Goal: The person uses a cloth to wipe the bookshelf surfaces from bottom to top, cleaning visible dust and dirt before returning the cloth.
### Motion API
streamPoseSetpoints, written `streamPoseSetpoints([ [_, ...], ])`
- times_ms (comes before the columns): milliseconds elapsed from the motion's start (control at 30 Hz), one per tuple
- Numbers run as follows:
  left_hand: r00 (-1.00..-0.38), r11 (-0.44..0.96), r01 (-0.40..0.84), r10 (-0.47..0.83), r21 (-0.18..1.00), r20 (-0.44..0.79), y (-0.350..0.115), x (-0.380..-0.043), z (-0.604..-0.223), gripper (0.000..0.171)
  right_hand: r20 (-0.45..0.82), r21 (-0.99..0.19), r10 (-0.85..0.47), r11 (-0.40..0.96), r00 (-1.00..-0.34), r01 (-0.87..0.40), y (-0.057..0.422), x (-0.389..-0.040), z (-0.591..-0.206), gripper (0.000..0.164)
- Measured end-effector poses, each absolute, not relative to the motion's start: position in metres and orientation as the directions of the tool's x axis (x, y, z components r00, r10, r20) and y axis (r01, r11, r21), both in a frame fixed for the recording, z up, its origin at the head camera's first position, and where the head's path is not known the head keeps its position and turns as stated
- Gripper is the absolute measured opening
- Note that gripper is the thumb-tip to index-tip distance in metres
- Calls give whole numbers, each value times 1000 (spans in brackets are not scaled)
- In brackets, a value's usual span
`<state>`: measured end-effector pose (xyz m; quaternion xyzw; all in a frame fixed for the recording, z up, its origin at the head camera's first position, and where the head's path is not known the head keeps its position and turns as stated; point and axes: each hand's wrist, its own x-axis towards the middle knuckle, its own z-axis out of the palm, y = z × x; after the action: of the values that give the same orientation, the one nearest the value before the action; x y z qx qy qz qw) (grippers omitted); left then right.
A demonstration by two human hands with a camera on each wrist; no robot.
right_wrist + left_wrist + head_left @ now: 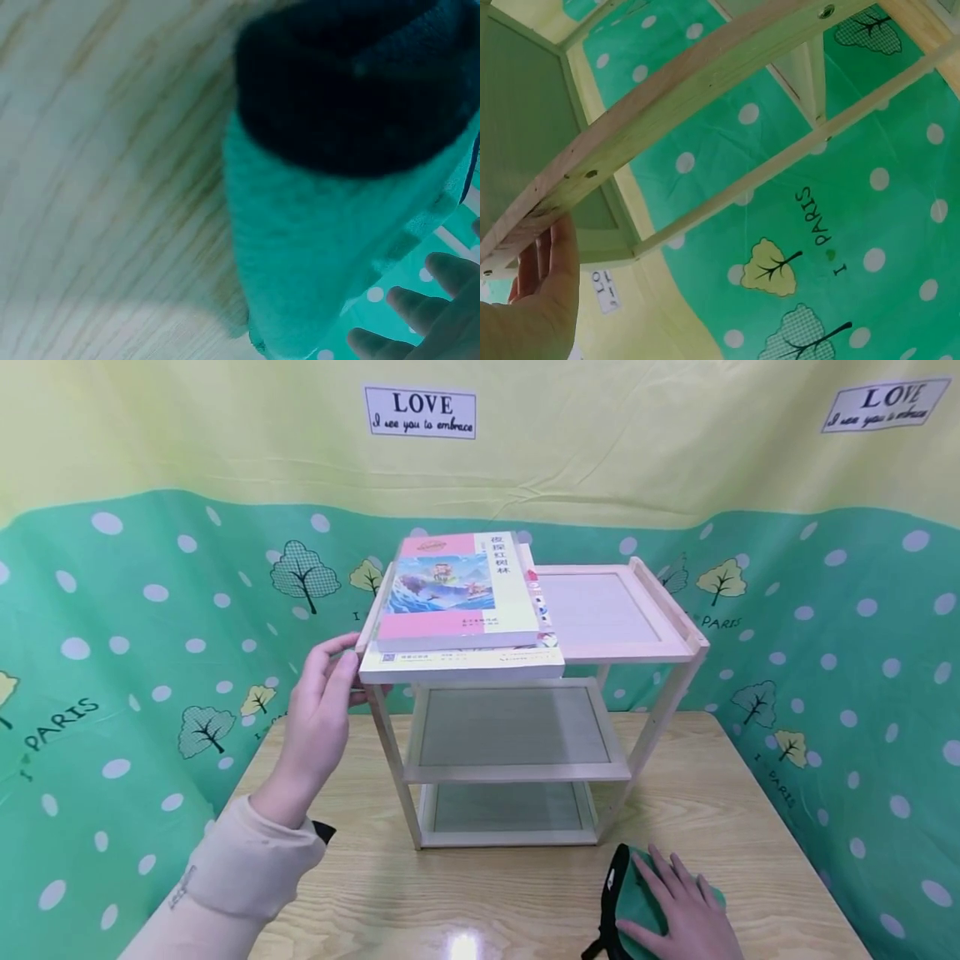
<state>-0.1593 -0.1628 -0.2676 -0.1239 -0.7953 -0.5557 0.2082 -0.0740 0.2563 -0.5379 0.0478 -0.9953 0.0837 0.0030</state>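
A three-tier wooden shelf stands on the table. My left hand grips its upper left corner, with the thumb on the near side. In the left wrist view, the fingers reach behind a wooden bar of the frame. Two books lie stacked on the left of the top tier: a pink and white book over a larger white one. At the table's front right, my right hand rests with spread fingers on a green fabric pouch with a black-trimmed opening.
The wooden table runs under the shelf and pouch. A green and yellow patterned curtain hangs behind and on both sides. A raised rail edges the right of the top tier.
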Motion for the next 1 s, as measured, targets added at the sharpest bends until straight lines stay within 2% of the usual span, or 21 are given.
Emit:
streamPoseSetpoints([
  [367, -941, 427, 273, -67, 862, 331, -160, -167, -255, 58, -78, -158, -85, 985, -993, -72, 259, -77, -542, 105],
  [633, -957, 451, 233, -50, 862, 284, -159, -174, -252, 68, -91, -149, -92, 986, -992, -78, 263, -77, -552, 106],
  [800, -967, 413, 207, -52, 887, 250, -160, -173, -253, 67, -102, -166, -104, 982, -989, -86, 262, -78, -553, 104],
  [1000, -954, 374, 239, -80, 896, 288, -157, -174, -255, 58, -154, -184, -99, 980, -983, -70, 260, -79, -555, 103],
])
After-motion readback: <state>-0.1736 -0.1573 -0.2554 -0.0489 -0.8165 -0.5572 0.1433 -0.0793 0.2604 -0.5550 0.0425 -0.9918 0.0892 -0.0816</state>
